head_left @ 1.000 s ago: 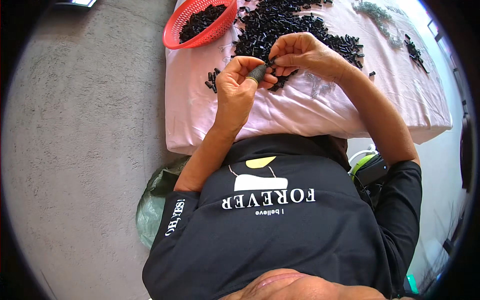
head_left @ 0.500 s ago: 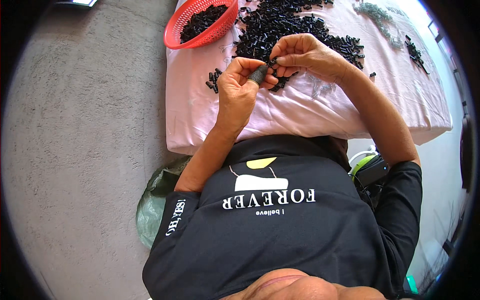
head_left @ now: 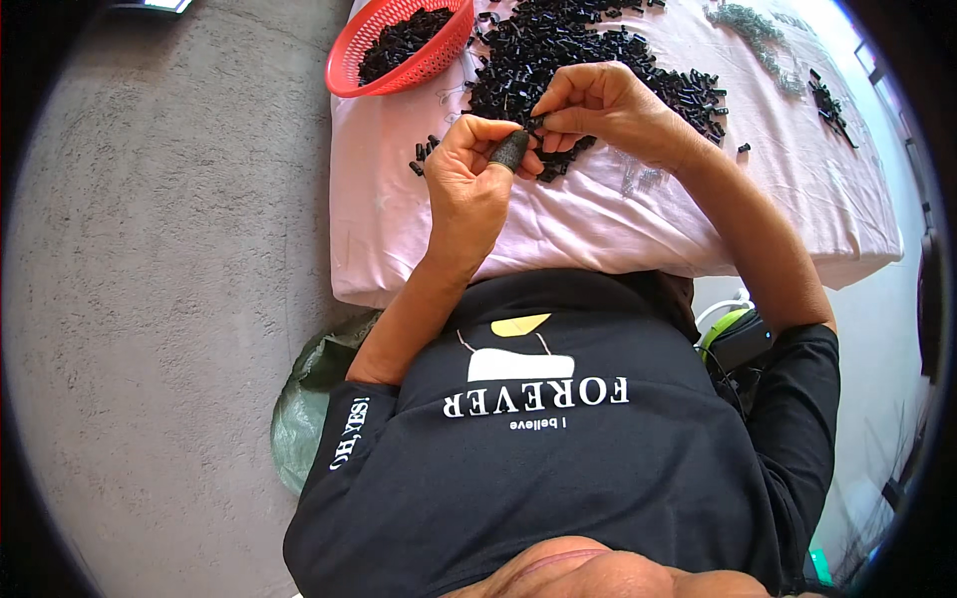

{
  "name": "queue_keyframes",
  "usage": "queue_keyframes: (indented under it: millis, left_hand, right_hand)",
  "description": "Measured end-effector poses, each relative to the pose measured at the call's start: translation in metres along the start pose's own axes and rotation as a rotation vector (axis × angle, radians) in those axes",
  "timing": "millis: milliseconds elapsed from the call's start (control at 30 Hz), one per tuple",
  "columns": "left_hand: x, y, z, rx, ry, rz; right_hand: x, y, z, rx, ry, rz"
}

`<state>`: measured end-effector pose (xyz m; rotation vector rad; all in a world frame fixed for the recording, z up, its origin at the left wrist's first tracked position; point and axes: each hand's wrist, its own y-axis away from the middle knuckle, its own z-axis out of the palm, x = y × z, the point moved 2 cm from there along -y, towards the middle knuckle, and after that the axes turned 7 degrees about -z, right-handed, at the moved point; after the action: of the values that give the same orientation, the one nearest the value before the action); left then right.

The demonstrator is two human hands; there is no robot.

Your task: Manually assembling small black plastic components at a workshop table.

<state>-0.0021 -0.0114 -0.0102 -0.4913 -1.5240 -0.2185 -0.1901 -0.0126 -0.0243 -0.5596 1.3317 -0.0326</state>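
Head view shows the left hand [head_left: 467,174] (black cot on its thumb) and the right hand [head_left: 598,108] closed fingertip to fingertip on a small black piece [head_left: 534,125] above the pink cloth [head_left: 598,214], beside the black pile [head_left: 568,50].

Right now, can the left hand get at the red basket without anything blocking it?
Probably yes. The left hand is at the cloth's near edge, and the red basket sits up and to its left with only bare pink cloth and a few loose black pieces between. Its grip is busy, though.
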Motion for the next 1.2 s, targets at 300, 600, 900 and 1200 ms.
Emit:
queue_keyframes:
  millis: [300, 600, 900, 1200]
  left_hand:
    - [0.007, 0.004, 0.001, -0.015, -0.009, 0.011]
    - [0.004, 0.002, 0.003, -0.039, 0.067, 0.049]
    - [0.006, 0.001, 0.002, -0.017, 0.067, 0.01]
    - [0.006, 0.001, -0.001, -0.041, -0.035, 0.036]
  right_hand:
    - [-0.005, 0.0, 0.004, -0.064, 0.067, -0.111]
    - [-0.001, 0.002, 0.003, -0.02, -0.072, 0.001]
    - [0.002, 0.001, 0.003, -0.017, -0.119, 0.015]
    - [0.003, 0.001, 0.001, -0.022, -0.119, 0.057]
